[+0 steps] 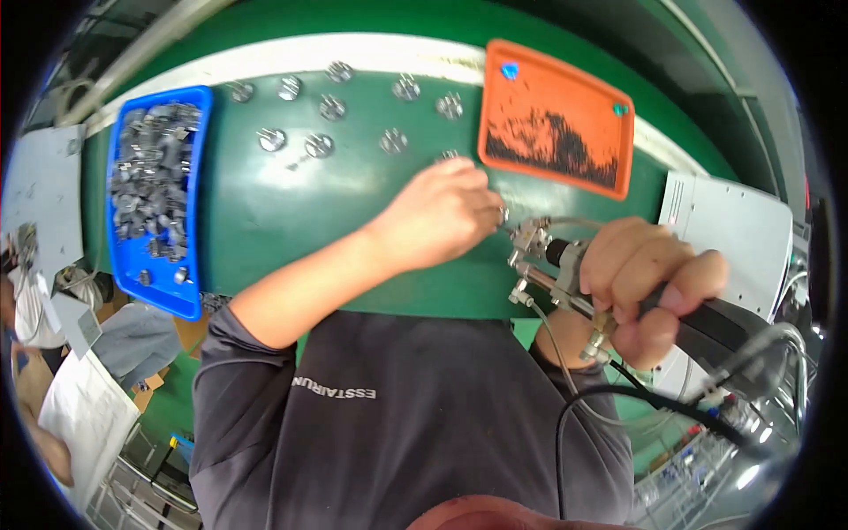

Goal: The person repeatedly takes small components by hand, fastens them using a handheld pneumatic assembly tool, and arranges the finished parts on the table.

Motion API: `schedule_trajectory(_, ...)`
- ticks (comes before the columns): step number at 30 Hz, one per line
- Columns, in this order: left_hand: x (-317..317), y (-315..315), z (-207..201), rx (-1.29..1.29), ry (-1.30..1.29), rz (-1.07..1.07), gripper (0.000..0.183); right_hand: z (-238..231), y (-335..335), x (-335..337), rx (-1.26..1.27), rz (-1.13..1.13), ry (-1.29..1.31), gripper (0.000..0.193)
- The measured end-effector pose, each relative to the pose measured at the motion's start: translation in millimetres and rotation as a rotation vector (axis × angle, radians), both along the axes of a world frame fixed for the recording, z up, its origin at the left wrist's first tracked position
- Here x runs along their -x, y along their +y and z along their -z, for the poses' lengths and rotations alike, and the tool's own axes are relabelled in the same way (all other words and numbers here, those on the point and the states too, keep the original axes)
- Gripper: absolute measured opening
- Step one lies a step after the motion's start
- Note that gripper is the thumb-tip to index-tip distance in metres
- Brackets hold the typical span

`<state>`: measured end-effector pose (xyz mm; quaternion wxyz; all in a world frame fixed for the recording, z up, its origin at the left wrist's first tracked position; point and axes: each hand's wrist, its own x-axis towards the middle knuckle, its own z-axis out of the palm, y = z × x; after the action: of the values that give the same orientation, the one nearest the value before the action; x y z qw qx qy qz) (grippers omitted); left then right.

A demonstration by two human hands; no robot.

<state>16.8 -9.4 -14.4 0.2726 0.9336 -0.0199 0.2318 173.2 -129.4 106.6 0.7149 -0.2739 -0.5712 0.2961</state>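
Observation:
My right hand (649, 283) is wrapped round a metal dispensing gun (552, 256) with a black handle, fittings and thin hoses. The gun's nozzle end points left, toward my left hand (442, 212). My left hand is closed over the green table, fingers pinching a small shiny metal part (503, 215) beside the nozzle. Most of that part is hidden by my fingers; whether the nozzle touches it, I cannot tell. Just beyond my left fingertips lies another small metal part (449, 156), partly covered. Several similar round metal parts (319, 146) are spread over the table's far side.
A blue tray (201, 159) full of grey metal pieces stands at the left. At the far right sits an orange tray (556, 60) with many small black pins and a blue and a green bit. A white panel (724, 230) stands right of the table (265, 212). Black cable (565, 442) hangs near my right arm.

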Motion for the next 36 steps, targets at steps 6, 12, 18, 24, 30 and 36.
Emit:
schedule_trajectory(6, 14.5, -6.7, -3.3, -0.01, -0.013, -0.105, 0.014, 1.3, -5.1, -0.7, -0.047, -0.018, 0.038, 0.032)
schedule_trajectory(12, 96.5, 59.7, -51.7, -0.277, 0.011, -0.505, 0.012, -12.2, -28.7, -24.3, -0.201, 0.095, 0.014, 0.032)
schedule_trajectory(18, 234.4, 115.8, -78.7, -0.564, 0.158, -1.122, 0.011, 1.7, -26.0, -28.4, -0.188, 0.158, -0.036, 0.033)
schedule_trajectory(24, 170.8, 181.5, -77.0, -0.493, -0.089, -0.868, 0.016, -0.5, -26.1, -23.8, -0.147, 0.232, -0.034, 0.033)
schedule_trajectory(30, 17.4, 311.4, -5.9, -0.319, 0.018, -0.584, 0.022, -3.1, -24.5, -18.0, -0.129, 0.277, -0.026, 0.03)
schedule_trajectory(36, -18.0, 381.2, 40.2, -0.239, 0.168, -0.587, 0.027, -8.9, -20.8, -18.0, -0.118, 0.256, -0.045, 0.032)
